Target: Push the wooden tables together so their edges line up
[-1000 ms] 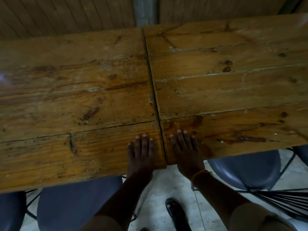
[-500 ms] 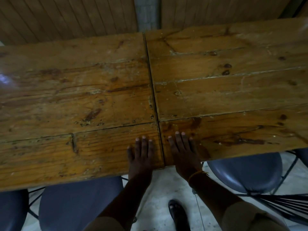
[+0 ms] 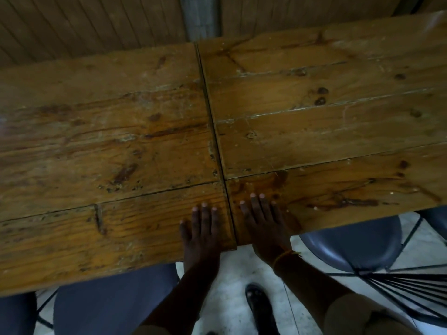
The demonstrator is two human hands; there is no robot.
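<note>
Two worn wooden plank tables stand side by side, the left table (image 3: pixel 101 146) and the right table (image 3: pixel 326 131), touching along a thin dark seam down the middle. At the near edge the left table's corner sticks out slightly past the right one's. My left hand (image 3: pixel 202 228) lies flat, palm down, on the left table's near right corner. My right hand (image 3: pixel 263 221), with an orange band at the wrist, lies flat on the right table's near left corner. Both hands hold nothing.
Blue-grey chair seats sit under the near edges: one at the left (image 3: pixel 113 298), one at the right (image 3: pixel 350 245) with black metal rods beside it. A dark shoe (image 3: pixel 260 305) stands on the pale floor. A wooden plank wall (image 3: pixel 84 25) runs behind the tables.
Both hands stay flat on the two near corners. The view has shifted slightly, and the tables sit a little lower in the frame; the seam looks the same.
</note>
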